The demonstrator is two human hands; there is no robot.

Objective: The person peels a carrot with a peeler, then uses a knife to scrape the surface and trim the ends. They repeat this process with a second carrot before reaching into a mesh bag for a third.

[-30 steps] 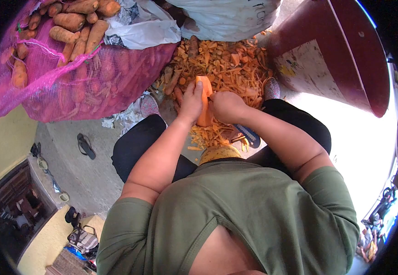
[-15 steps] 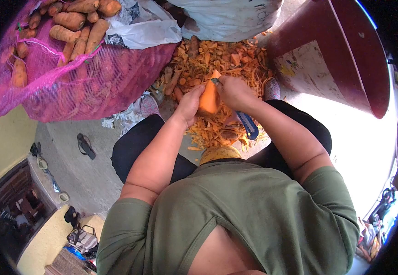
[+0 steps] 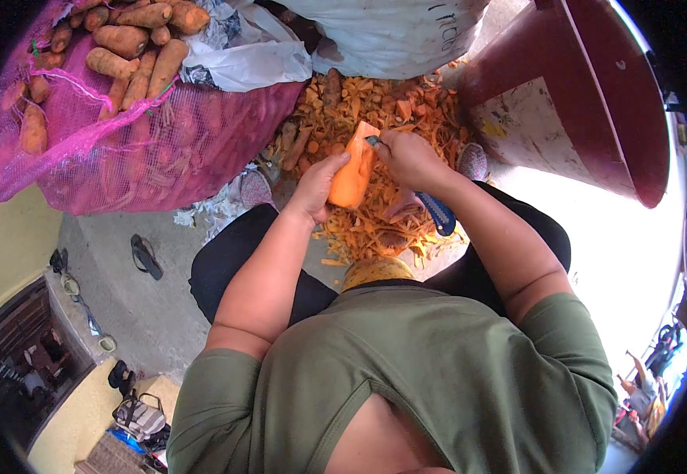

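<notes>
My left hand (image 3: 317, 188) is wrapped round the lower left side of a thick peeled carrot (image 3: 350, 178), which is tilted with its blunt end up and to the right. My right hand (image 3: 411, 158) is closed on a knife (image 3: 373, 140); only its dark blade tip shows by the carrot's upper right edge. A blue handle (image 3: 437, 213) sticks out below my right wrist and seems to belong to it. Under both hands lies a heap of orange peelings (image 3: 375, 229) with cut carrot pieces (image 3: 407, 108) in it.
A pink mesh sack (image 3: 177, 150) full of unpeeled carrots (image 3: 120, 41) stands at upper left. A large white sack (image 3: 399, 35) is behind the heap, and a dark red tub (image 3: 596, 103) stands to the right. A sandal (image 3: 146, 257) lies on the floor at left. A yellow container (image 3: 375, 272) sits between my knees.
The carrot has moved slightly left and turned, showing more of its upper end. My left hand has shifted left and my right hand a little right, so the hands are farther apart.
</notes>
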